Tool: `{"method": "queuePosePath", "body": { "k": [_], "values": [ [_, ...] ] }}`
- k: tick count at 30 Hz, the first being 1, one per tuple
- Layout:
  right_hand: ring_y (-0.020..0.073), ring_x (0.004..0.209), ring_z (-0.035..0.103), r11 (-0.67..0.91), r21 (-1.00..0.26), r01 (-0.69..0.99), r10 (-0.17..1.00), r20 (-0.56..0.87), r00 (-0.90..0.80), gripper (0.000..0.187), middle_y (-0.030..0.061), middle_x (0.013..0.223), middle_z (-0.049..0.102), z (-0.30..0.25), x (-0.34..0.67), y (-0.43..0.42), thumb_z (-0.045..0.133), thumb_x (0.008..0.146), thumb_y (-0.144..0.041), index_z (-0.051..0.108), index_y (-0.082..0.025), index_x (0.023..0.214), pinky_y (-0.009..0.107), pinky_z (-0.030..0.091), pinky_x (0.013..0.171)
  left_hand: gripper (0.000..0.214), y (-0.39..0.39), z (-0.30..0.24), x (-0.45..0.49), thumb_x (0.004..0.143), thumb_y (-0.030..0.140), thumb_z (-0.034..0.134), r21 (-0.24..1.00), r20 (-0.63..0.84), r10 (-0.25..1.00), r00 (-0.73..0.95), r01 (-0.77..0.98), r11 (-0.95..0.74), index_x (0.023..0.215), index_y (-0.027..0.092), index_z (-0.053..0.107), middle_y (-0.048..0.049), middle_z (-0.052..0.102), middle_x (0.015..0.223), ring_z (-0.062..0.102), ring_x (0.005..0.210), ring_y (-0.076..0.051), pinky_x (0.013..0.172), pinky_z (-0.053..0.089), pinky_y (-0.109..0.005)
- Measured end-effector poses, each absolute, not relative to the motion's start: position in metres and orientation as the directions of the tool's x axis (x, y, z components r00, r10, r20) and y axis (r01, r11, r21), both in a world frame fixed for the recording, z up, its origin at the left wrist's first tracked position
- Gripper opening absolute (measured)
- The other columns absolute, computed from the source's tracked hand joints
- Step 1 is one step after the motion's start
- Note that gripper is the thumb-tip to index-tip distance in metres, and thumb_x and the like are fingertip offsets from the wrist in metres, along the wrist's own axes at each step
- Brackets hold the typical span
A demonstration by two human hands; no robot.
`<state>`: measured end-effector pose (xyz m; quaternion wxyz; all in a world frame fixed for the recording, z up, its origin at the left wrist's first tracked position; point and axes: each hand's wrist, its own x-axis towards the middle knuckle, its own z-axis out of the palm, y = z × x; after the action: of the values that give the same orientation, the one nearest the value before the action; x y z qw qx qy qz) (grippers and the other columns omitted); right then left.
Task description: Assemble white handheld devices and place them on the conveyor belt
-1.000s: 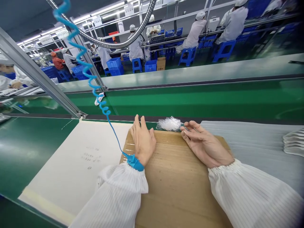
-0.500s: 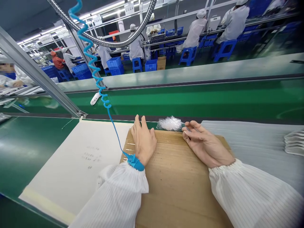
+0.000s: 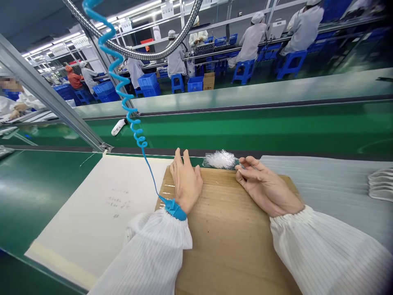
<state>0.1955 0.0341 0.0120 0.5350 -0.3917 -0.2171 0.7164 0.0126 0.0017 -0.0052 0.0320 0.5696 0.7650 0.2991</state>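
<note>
My left hand [image 3: 185, 181] lies flat on a brown cardboard sheet [image 3: 227, 237], fingers stretched toward its far edge. A blue wrist strap [image 3: 174, 209] with a coiled blue cord [image 3: 123, 86] is on that wrist. My right hand [image 3: 265, 186] rests on the sheet's far right part, its fingers curled and pinched beside a small pile of clear plastic pieces [image 3: 220, 159]. What the fingertips hold is too small to make out.
A white paper sheet [image 3: 101, 205] lies left of the cardboard on the green bench. A green conveyor belt [image 3: 260, 129] runs behind, carrying a small white part [image 3: 118, 127]. White striped fabric [image 3: 331, 184] and stacked white pieces [image 3: 380, 184] lie at right. Several people work in the background.
My right hand's fingers have curled in closer together by the plastic pile. The white part on the belt has drifted left. The coiled cord has swung a little.
</note>
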Motion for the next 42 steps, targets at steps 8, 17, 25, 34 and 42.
{"method": "queuePosePath", "body": {
  "k": [8, 17, 25, 34, 42],
  "values": [
    [0.0103, 0.084, 0.06, -0.353, -0.71, -0.609, 0.928, -0.348, -0.132, 0.039, -0.0007, 0.098, 0.06, 0.0135, 0.196, 0.0359, 0.085, 0.048, 0.001, 0.07, -0.022, 0.076, 0.012, 0.057, 0.064, 0.057, 0.0012, -0.0018, 0.0126, 0.094, 0.021, 0.051, 0.493, 0.263, 0.899, -0.35, 0.85, 0.187, 0.148, 0.006, 0.038, -0.0252, 0.026, 0.161, 0.035, 0.145, -0.038, 0.117, 0.031, -0.053],
    [0.01, 0.087, 0.062, -0.325, -0.729, -0.603, 0.941, -0.314, -0.128, 0.04, -0.0022, 0.095, 0.062, 0.0133, 0.1943, 0.0347, 0.092, 0.052, -0.007, 0.069, -0.023, 0.08, 0.014, 0.058, 0.074, 0.057, 0.001, -0.0021, 0.0122, 0.093, 0.02, 0.05, 0.504, 0.29, 0.894, -0.342, 0.848, 0.161, 0.147, 0.009, 0.037, -0.0226, 0.026, 0.162, 0.033, 0.147, -0.037, 0.117, 0.03, -0.052],
    [0.0066, 0.075, 0.057, -0.346, -0.714, -0.608, 0.932, -0.336, -0.136, 0.034, -0.0028, 0.092, 0.061, 0.0149, 0.1949, 0.0348, 0.094, 0.055, -0.013, 0.069, -0.024, 0.075, 0.008, 0.05, 0.051, 0.057, 0.0011, -0.0019, 0.0123, 0.093, 0.021, 0.051, 0.513, 0.282, 0.892, -0.353, 0.841, 0.171, 0.147, 0.01, 0.038, -0.023, 0.026, 0.161, 0.036, 0.144, -0.038, 0.116, 0.031, -0.054],
    [0.0099, 0.087, 0.063, -0.337, -0.726, -0.6, 0.936, -0.326, -0.132, 0.039, -0.0027, 0.095, 0.064, 0.0107, 0.1972, 0.0344, 0.09, 0.052, -0.005, 0.071, -0.026, 0.079, 0.015, 0.06, 0.08, 0.057, 0.0014, -0.0038, 0.0117, 0.094, 0.022, 0.049, 0.501, 0.284, 0.894, -0.347, 0.849, 0.17, 0.148, 0.009, 0.037, -0.0239, 0.026, 0.161, 0.035, 0.145, -0.037, 0.116, 0.03, -0.054],
    [0.0093, 0.085, 0.061, -0.337, -0.73, -0.595, 0.935, -0.335, -0.117, 0.041, -0.0022, 0.096, 0.063, 0.011, 0.1971, 0.0346, 0.09, 0.05, -0.003, 0.071, -0.024, 0.078, 0.014, 0.06, 0.074, 0.056, 0.0014, -0.0032, 0.0121, 0.094, 0.023, 0.05, 0.504, 0.283, 0.892, -0.352, 0.846, 0.174, 0.147, 0.01, 0.038, -0.0235, 0.027, 0.161, 0.035, 0.145, -0.038, 0.116, 0.031, -0.054]
  ]
}}
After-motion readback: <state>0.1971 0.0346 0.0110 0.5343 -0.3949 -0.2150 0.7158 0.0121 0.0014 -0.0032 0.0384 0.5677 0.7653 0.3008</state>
